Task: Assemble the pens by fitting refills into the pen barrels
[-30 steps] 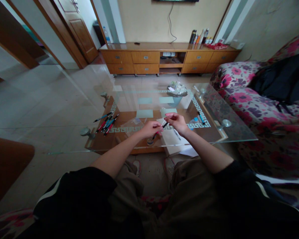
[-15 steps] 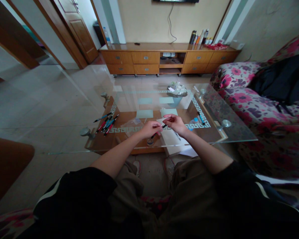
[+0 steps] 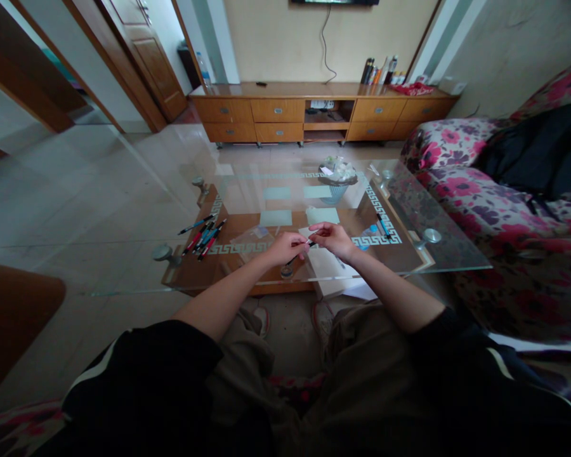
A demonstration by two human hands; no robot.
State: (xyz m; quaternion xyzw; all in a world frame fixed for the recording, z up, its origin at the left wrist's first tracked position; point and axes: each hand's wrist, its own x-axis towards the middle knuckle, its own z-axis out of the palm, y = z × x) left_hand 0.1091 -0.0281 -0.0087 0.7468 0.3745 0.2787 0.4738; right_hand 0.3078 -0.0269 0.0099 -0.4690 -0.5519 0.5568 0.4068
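Over the near part of the glass table, my left hand point(image 3: 287, 248) is closed on a dark pen point(image 3: 292, 260), which slants down and left below its fingers. My right hand point(image 3: 335, 242) pinches the pen's other dark end, close to the left fingertips. Whether that end is a separate piece is too small to tell. Several blue, red and black pens point(image 3: 204, 237) lie in a loose pile on the glass to the left. To the right rests a blue and black pen point(image 3: 384, 226).
The glass table point(image 3: 457, 259) has a sharp front edge and metal supports point(image 3: 431, 237). A white box point(image 3: 324, 270) shows under the glass, as does part of a waste basket point(image 3: 337, 189). A flowered sofa point(image 3: 457, 185) stands right, a wooden cabinet point(image 3: 278, 111) behind.
My right hand has shifted slightly left and down, closer to the left hand. Both hands keep their hold on the pen. The other pens have not moved.
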